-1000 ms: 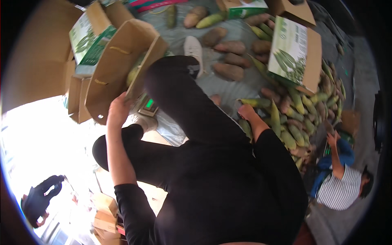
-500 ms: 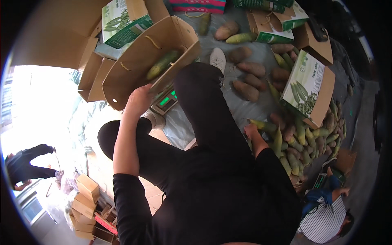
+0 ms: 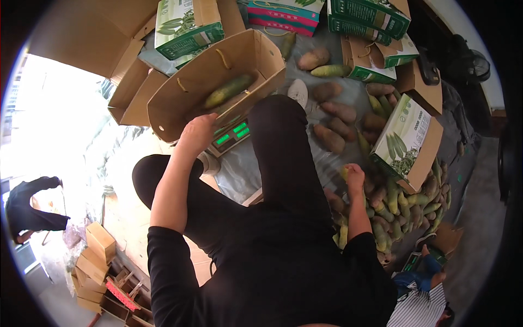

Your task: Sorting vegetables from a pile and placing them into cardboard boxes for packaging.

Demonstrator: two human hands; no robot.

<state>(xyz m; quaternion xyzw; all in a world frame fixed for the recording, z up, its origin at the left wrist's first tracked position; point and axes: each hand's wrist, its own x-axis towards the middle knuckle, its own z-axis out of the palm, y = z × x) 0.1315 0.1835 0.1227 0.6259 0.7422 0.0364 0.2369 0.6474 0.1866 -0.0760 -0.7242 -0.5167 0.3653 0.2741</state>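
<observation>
My left hand grips the near rim of an open brown cardboard box with yellow cord handles. One long green radish lies inside the box. The box sits tilted over a scale with lit green displays. To the right, my right hand is closed at the edge of a heap of green and mud-brown radishes. A yellow-green radish shows at its fingers, mostly hidden by the hand.
A printed white-and-green carton leans over the heap. More cartons and a pink box stand at the far side. Loose brown radishes lie on grey sheeting. Two other people work at the lower left and lower right.
My right hand has lifted off the heap and come slightly right, with the radish at its fingers. My left hand stays on the box rim. The whole view has shifted a little.
</observation>
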